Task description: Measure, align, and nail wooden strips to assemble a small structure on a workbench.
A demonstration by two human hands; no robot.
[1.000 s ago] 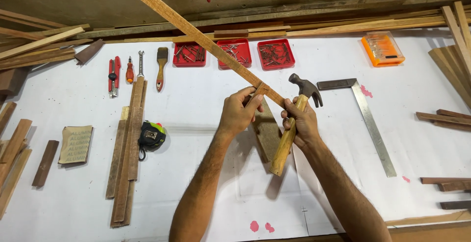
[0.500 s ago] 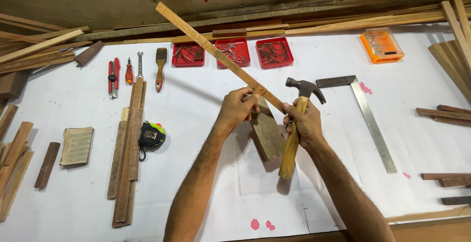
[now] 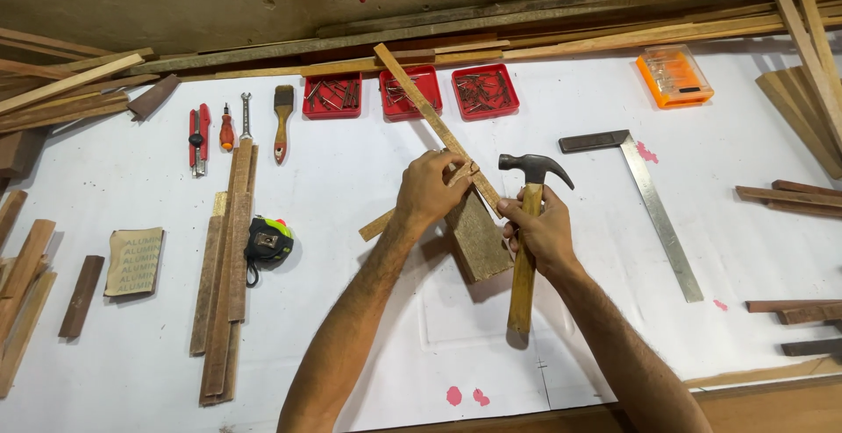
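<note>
My left hand (image 3: 431, 189) grips two crossed thin wooden strips where they meet. The longer strip (image 3: 421, 100) runs up and left toward the red trays; the shorter strip (image 3: 377, 224) pokes out low on the left. Both rest over a rough wooden block (image 3: 481, 242) on the white table. My right hand (image 3: 537, 229) holds a claw hammer (image 3: 524, 266) by its wooden handle, the steel head (image 3: 535, 168) up beside the strips. That hand also touches the longer strip's near end.
Three red trays (image 3: 408, 93) of nails sit at the back, with an orange case (image 3: 674, 75) to the right. A steel try square (image 3: 653, 200) lies right of the hammer. On the left lie wood strips (image 3: 224, 284), a tape measure (image 3: 267, 242), sandpaper (image 3: 133, 262), hand tools (image 3: 237, 128).
The long strip has swung down from a raised tilt and now lies low over the block. The hammer has turned upright, its head now beside the strips. Both hands shifted slightly.
</note>
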